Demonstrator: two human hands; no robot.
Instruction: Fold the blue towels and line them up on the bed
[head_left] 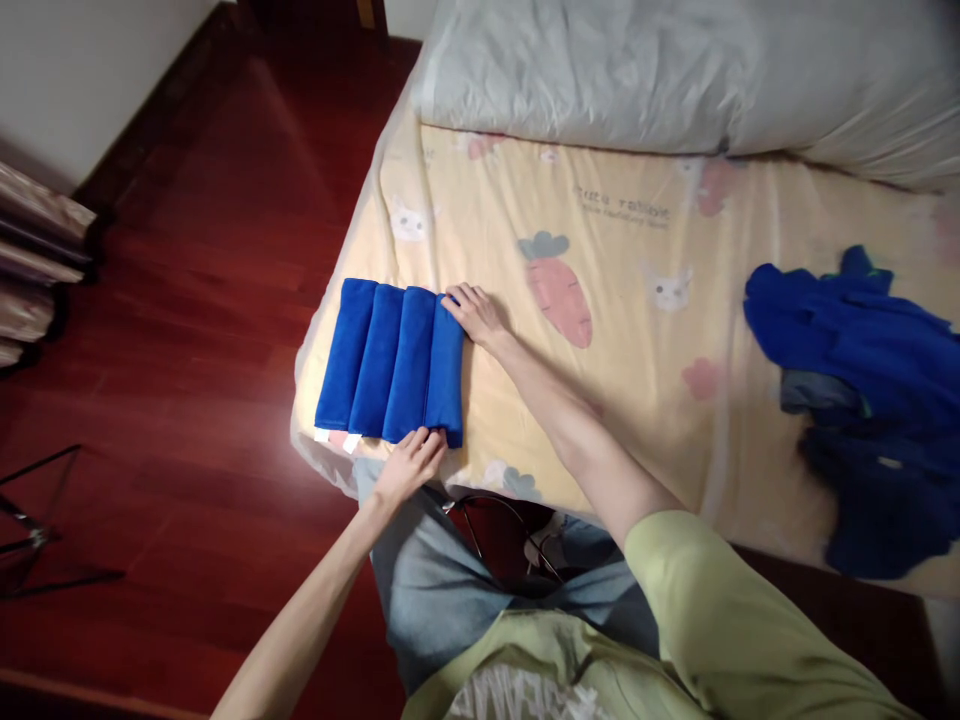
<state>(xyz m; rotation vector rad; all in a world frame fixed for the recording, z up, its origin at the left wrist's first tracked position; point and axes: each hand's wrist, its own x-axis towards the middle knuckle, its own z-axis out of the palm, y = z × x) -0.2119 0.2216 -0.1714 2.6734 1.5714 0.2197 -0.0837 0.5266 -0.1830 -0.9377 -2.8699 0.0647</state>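
Several blue towels, each folded or rolled into a long narrow strip, lie side by side near the left corner of the bed. White tags poke out at the near ends of the left strips. At the near end of the rightmost blue towel, my left hand has its fingers curled and closed on the edge. My right hand grips the far end of that same towel, fingers bent over its corner. Part of each hand's grip is hidden under the fingers.
The bed has a yellow printed sheet, with a grey rolled quilt along its far side. Crumpled blue and dark clothes lie at the right. Reddish wooden floor, a thin black stand and a curtain are at left.
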